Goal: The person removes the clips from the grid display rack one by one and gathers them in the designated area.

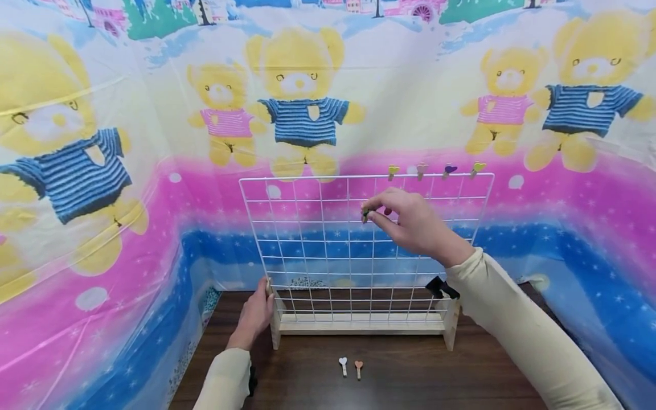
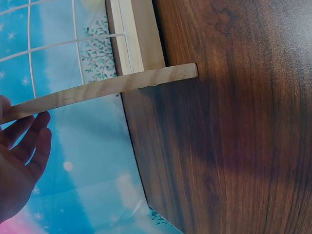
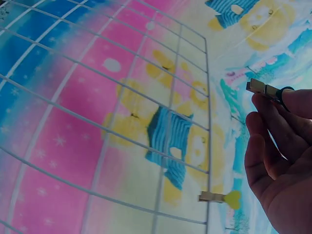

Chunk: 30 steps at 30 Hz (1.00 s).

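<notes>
My right hand (image 1: 412, 225) pinches a small wooden clothespin (image 3: 263, 88) with a dark decoration, mostly covered by the thumb. In the head view it is in front of the white wire grid (image 1: 321, 228), apart from the top wire. On the grid's left side, my left hand (image 1: 254, 313) holds the edge of the wooden side post (image 2: 97, 89), thumb and fingers on opposite faces. Clipped along the right half of the top wire are several heart clothespins: a yellow one (image 1: 393, 172), a pink one (image 1: 421, 171), a purple one (image 1: 450, 170) and another yellow one (image 1: 478, 168).
A white heart clothespin (image 1: 343, 366) and an orange one (image 1: 359, 369) lie on the dark wooden table (image 1: 410, 376) before the stand's base bar (image 1: 359, 327). A bear-print cloth (image 1: 215, 188) hangs behind and at both sides.
</notes>
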Motion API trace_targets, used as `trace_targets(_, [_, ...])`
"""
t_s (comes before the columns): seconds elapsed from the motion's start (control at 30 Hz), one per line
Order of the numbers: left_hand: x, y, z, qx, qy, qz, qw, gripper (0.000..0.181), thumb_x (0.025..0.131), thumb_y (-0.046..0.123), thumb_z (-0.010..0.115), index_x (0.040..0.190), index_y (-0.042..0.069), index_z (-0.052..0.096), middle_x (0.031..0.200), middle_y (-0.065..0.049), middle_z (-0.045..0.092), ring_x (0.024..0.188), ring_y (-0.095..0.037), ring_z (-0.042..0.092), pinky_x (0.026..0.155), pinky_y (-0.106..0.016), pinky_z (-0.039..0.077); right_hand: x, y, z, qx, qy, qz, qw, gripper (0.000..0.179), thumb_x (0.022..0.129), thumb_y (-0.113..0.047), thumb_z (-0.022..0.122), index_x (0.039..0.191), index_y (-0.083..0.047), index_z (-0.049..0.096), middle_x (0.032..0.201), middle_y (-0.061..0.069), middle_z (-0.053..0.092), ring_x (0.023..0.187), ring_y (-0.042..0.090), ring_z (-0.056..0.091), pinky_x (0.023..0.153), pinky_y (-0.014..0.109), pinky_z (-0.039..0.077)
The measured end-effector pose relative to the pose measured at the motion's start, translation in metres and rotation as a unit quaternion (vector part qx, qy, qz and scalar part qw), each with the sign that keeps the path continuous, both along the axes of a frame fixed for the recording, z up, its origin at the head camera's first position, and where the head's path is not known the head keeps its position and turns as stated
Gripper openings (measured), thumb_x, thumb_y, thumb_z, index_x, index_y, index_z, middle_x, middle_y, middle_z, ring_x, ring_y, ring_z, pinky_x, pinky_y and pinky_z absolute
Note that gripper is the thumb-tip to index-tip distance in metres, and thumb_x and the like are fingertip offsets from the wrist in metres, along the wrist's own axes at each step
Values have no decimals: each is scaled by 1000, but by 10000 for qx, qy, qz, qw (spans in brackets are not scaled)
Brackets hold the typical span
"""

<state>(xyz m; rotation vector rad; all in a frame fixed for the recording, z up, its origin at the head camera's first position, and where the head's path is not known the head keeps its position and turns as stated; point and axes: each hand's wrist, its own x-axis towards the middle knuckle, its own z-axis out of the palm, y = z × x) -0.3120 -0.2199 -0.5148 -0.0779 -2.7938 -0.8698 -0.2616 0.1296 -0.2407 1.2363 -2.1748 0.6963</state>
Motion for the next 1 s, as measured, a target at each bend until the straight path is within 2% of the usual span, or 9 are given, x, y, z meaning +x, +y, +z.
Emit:
trace_targets(0.23, [0,0,-1,-57,19,6,10000,50,99,14,48,143,6,26,116,-27,58,94,-41,62,75,-53,49,-3,7,-32,-28,-475,-117,9988,14,89,-7,65,103,-7,68,95,-2,68,81,10,58,67,29,50])
trace_targets(0.43, [-1,1,0,-30,-76,111,9999,48,100,16,48,141,10,26,119,-26,57,99,-40,61,79,-54,48,-5,9,-63,45,-963,-213,9951,13,90,-9,65,102,-8,68,93,-3,66,79,9,55,67,33,50])
trace_targets(0.7, [0,2,1,-36,-59,71,10000,47,99,14,48,141,9,27,118,-27,58,97,-41,61,78,-54,48,-3,12,-109,375,-1681,-486,9838,14,94,-16,60,105,-13,68,93,-7,63,79,8,54,63,26,47])
trace_targets(1.0, [-1,2,0,-137,53,143,9998,49,99,13,49,142,7,27,116,-28,58,92,-41,62,72,-53,49,-6,11,-161,184,-2416,-568,9685,11,93,-16,61,100,-14,68,86,-7,63,67,7,54,58,25,47])
